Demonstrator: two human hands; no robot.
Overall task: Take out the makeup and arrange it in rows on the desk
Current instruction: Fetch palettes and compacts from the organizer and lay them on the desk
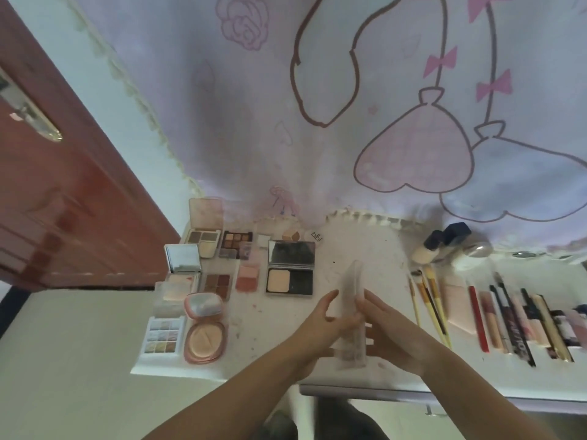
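Both hands hold a long clear plastic palette case (351, 300) above the middle of the white desk (279, 338); its lid stands up, partly open. My left hand (320, 319) grips its left side and my right hand (386, 328) its right side. Open palettes and compacts lie in rows on the left, among them a black powder compact (290, 268), a round pink compact (205, 331) and an eyeshadow palette (162, 335). On the right, brushes (428, 303), pencils and lip products (508, 322) lie side by side.
Foundation bottles and small jars (451, 246) stand at the back right. A pink patterned curtain (349, 106) hangs behind the desk. A brown door (63, 192) is to the left. The desk's front edge runs just below my wrists.
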